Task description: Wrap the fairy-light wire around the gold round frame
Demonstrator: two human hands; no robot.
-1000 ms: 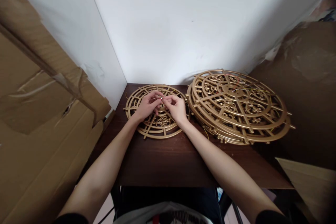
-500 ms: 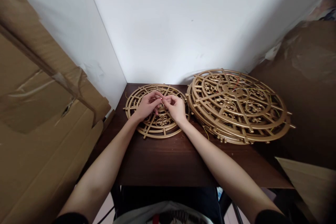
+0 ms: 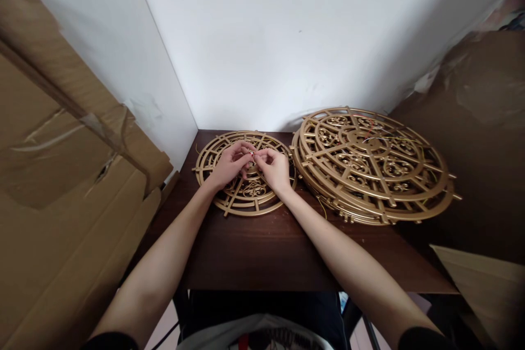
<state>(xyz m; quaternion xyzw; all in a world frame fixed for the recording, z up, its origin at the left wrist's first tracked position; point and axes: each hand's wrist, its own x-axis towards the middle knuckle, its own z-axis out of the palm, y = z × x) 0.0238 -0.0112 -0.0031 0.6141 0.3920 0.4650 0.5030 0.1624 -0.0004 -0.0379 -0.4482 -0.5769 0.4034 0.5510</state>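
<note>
A round gold openwork frame (image 3: 256,211) with scrollwork lies flat on the dark wooden table. Over its centre, my left hand (image 3: 233,165) and my right hand (image 3: 274,168) meet at the fingertips. Both pinch at a tiny red piece (image 3: 252,154), which looks like wire; the fingers cover most of it, so its exact kind is hidden. My left thumb and forefinger are closed on it from the left, the other fingers curled below. From the right, my right thumb and forefinger press together at the same spot.
To the right, a stack of similar gold round frames (image 3: 385,195) carries thin red and yellow wires (image 3: 383,138). Large cardboard (image 3: 61,186) stands on the left, more cardboard (image 3: 476,136) on the right. A white wall (image 3: 262,49) rises behind the table (image 3: 262,262).
</note>
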